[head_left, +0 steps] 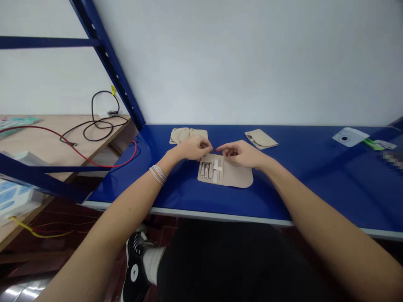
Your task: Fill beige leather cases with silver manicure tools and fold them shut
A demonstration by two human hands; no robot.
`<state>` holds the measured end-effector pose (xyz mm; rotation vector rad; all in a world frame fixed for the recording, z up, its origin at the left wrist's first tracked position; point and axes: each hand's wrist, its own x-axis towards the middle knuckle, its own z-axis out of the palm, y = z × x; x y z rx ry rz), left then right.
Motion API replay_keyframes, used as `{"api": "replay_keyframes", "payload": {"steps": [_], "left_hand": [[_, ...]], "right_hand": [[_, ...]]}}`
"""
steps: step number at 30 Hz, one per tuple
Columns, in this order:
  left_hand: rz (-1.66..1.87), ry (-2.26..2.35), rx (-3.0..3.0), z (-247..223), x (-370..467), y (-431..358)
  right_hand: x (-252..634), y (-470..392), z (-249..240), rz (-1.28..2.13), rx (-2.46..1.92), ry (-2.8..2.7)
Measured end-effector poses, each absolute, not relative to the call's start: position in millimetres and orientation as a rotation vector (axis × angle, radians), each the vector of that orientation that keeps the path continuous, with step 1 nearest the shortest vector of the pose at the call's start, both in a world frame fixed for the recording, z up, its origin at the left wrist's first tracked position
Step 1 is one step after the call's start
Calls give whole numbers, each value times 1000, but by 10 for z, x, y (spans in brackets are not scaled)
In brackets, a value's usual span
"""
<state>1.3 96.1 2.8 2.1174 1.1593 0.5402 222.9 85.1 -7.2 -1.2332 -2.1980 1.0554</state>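
Note:
An unfolded beige manicure case (236,175) lies flat on the blue table. Nail clippers (206,171) and other small metal tools sit in the pockets and loops of its left half. Over the case's top left edge, my left hand (195,147) has its fingers pinched together; what they hold, if anything, is hidden. My right hand (239,153) hovers at the upper edge of the right flap, index finger stretched toward the left hand and the others loosely curled. Behind my left hand are several overlapping beige cases (182,135).
A folded beige case (262,139) lies farther back, right of centre. On the table's right side are a white camera-like device (350,136) and a green item (373,144). A blue metal post (113,63), a red cable (91,164) and black cables (103,126) are at left.

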Motion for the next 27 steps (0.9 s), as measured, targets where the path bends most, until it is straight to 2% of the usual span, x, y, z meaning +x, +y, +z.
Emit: {"api": "replay_keyframes", "payload": {"steps": [9, 15, 22, 27], "left_hand": [[496, 1059, 2038, -84, 7, 1007], [612, 1122, 2030, -71, 24, 954], [571, 1114, 2055, -62, 17, 968], [524, 1100, 2116, -87, 18, 998]], "right_hand": [[2253, 989, -194, 546, -1502, -2093], [2238, 991, -223, 531, -1556, -2098], [2240, 967, -186, 421, -1492, -1988], [2230, 966, -194, 609, -1544, -1988]]}}
